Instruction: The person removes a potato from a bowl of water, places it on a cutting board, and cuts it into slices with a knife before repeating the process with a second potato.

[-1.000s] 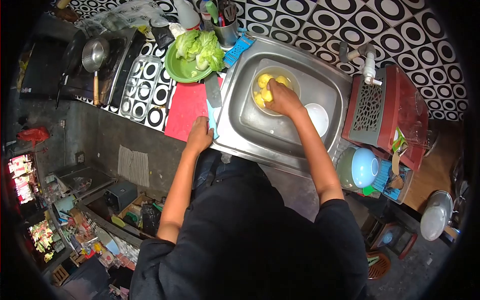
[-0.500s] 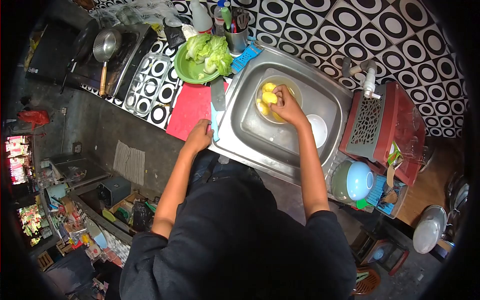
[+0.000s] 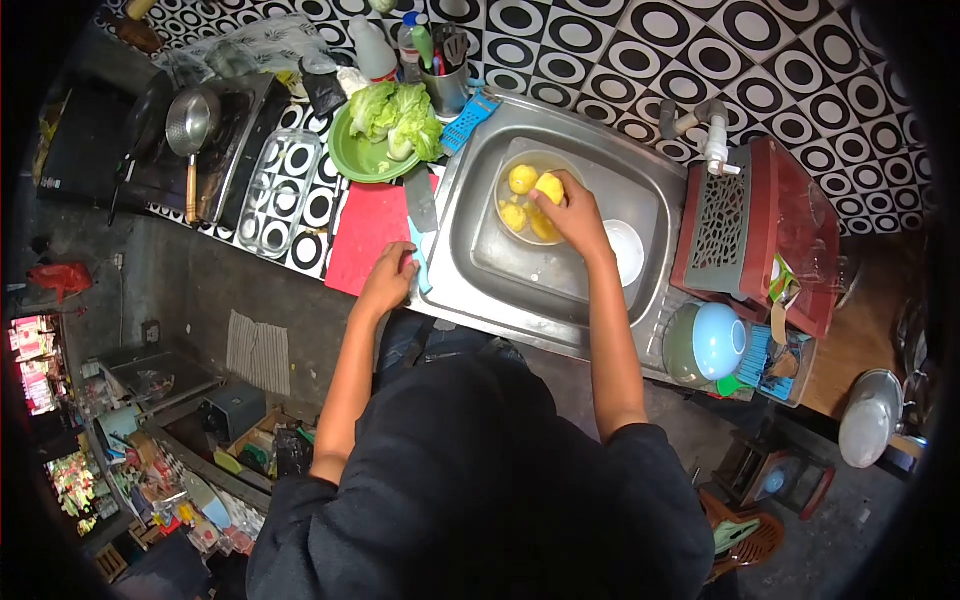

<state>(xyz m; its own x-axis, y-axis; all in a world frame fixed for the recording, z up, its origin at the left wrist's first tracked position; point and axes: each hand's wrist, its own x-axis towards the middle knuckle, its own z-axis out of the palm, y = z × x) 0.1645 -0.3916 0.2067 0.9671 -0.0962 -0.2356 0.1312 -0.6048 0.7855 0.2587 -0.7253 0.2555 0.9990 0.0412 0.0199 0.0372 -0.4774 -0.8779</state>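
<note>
My right hand (image 3: 578, 218) is closed on a yellow peeled potato (image 3: 549, 187) over a round bowl (image 3: 545, 157) in the sink. Several more peeled yellow potatoes (image 3: 522, 180) lie in that bowl. My left hand (image 3: 386, 280) rests at the near edge of the red cutting board (image 3: 362, 228), fingers curled. A bit of pink shows between those fingers, too small to name. Just right of it lies a knife (image 3: 421, 262) with a light blue handle, its broad blade pointing away from me.
A green bowl (image 3: 345, 160) of leafy greens stands behind the board, with a blue grater (image 3: 470, 122) beside it. A white bowl (image 3: 625, 250) sits in the steel sink (image 3: 520, 270). Left are a glass dish (image 3: 275, 195) and a stove with a strainer (image 3: 193, 122). Right is a dish rack (image 3: 750, 230).
My right hand has raised the potato slightly and moved it a little apart from the others. My left hand's fingers have loosened somewhat beside the knife handle. The whole view has shifted slightly.
</note>
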